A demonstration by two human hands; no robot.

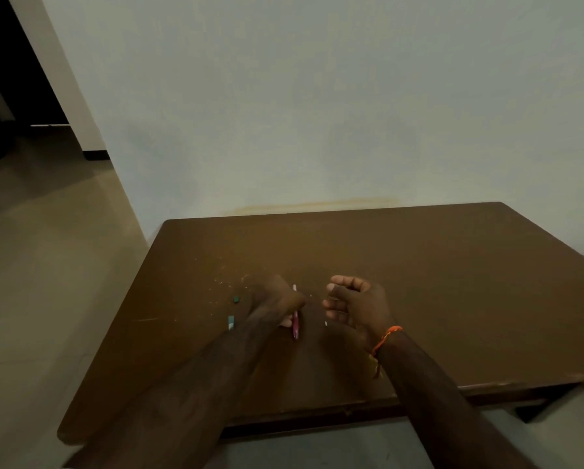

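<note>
My left hand (277,301) grips a pink pen or pencil (295,328) over the brown table (419,265); the shaft runs from a white tip near my knuckles down past my palm. My right hand (354,304) hovers just to the right of it, fingers loosely curled, holding nothing. An orange thread band (385,338) circles that wrist. A small green piece (236,298) and a light blue eraser-like piece (231,322) lie on the table left of my left hand. A tiny white bit (326,323) lies between my hands.
Pale specks and shavings (226,282) are scattered on the table beyond the green piece. The table stands against a pale wall (317,113). Tiled floor (47,265) lies to the left, with a dark doorway (13,79) at the far left.
</note>
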